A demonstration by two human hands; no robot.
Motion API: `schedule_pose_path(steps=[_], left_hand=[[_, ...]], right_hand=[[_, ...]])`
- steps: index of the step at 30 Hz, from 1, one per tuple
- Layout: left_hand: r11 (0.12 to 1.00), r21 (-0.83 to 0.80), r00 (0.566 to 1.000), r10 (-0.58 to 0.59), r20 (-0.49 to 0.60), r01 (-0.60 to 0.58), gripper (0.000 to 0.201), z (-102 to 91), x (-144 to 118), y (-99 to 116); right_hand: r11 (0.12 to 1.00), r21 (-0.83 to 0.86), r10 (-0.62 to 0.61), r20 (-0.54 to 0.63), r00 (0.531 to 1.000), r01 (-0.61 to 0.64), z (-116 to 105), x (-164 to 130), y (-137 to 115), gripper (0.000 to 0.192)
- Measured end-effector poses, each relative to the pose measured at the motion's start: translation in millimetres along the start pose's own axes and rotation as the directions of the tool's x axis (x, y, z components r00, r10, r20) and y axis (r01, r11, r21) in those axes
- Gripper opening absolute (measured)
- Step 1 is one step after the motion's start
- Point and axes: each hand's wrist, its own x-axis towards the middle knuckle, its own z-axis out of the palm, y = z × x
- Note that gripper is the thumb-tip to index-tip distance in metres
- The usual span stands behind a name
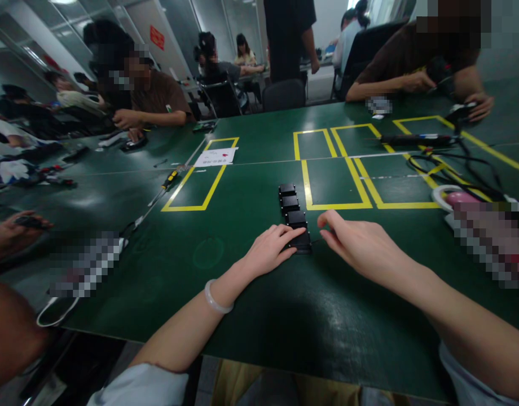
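Observation:
Several small black boxy units (289,202), which look like servo motors, stand in a slightly staggered column on the green table. My left hand (270,248) grips the nearest black servo motor (300,242), thumb on its near side and fingers across its top. Just right of it, my right hand (352,239) is curled, thumb and forefinger brought towards each other. A thin dark line, possibly a wire, runs from the nearest motor towards those fingertips; whether they pinch it is hard to see. The other fingers are folded out of sight.
Yellow tape outlines (338,207) mark the green table (251,304). A paper label (215,157) and a yellow-black screwdriver (170,179) lie left of the motors. Black cables (429,166) and a pink item (460,198) lie right. Other people sit around; a co-worker's hand (14,234) is at left.

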Motion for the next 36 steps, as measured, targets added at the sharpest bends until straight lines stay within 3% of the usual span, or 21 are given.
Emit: schedule_pose_path(steps=[7,13,19,25,32,36], left_hand=[[1.000,-0.002,1.000,-0.003,0.001,0.003,0.050,-0.2,-0.3,0.4],[1.000,-0.004,1.000,0.004,0.006,-0.004,0.049,-1.4,-0.1,0.8],[1.000,-0.001,1.000,-0.002,0.005,0.002,0.049,-0.6,-0.2,0.4],[1.000,0.008,1.000,0.001,0.011,-0.001,0.050,-1.1,-0.1,0.9],[1.000,0.006,1.000,-0.002,0.008,0.002,0.049,-1.4,-0.1,0.7],[1.000,0.001,1.000,0.001,0.004,-0.001,0.050,-1.0,-0.2,0.6]], right_hand=[[0.998,0.065,-0.009,-0.022,1.000,0.010,-3.9,-1.8,-1.0,0.018],[0.999,-0.040,0.017,0.020,1.000,-0.017,-2.1,0.5,0.3,0.022],[0.999,0.048,-0.022,-0.030,0.999,0.023,-1.2,-1.1,1.2,0.015],[0.998,-0.060,0.021,0.042,0.999,-0.018,-4.4,0.6,-0.8,0.024],[0.998,0.056,-0.014,-0.025,1.000,0.015,-2.9,-1.4,-0.3,0.018],[1.000,-0.018,0.014,0.010,1.000,-0.014,-3.4,-0.1,-0.5,0.022]])
